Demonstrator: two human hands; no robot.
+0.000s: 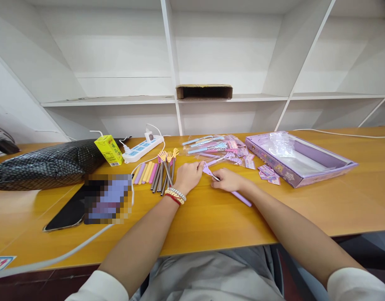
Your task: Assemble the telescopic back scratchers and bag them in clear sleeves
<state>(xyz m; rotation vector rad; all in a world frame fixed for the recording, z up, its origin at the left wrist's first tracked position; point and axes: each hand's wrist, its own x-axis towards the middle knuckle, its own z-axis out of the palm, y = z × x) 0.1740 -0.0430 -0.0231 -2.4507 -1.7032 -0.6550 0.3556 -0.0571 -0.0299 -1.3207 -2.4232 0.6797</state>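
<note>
Both hands grip one purple back scratcher (242, 199) above the table. My left hand (188, 177), wearing beaded bracelets, pinches its purple claw head. Around the metal rod below that head closes my right hand (227, 180); the purple handle sticks out beneath it toward me. Left of my left hand lie metal rods with yellow claw heads (170, 157), some rods overlapping. Beside them is a row of loose yellow, purple and pink handles (145, 172). Beyond my hands, clear-bagged back scratchers (208, 144) with blue and purple parts are piled up.
A purple display box (293, 179) stands at the right, small printed cards (269, 173) next to it. At the left are a power strip (144, 149), a yellow drink carton (109, 150), a black wrapped bundle (48, 165) and a dark phone (67, 207). A white cable crosses the table.
</note>
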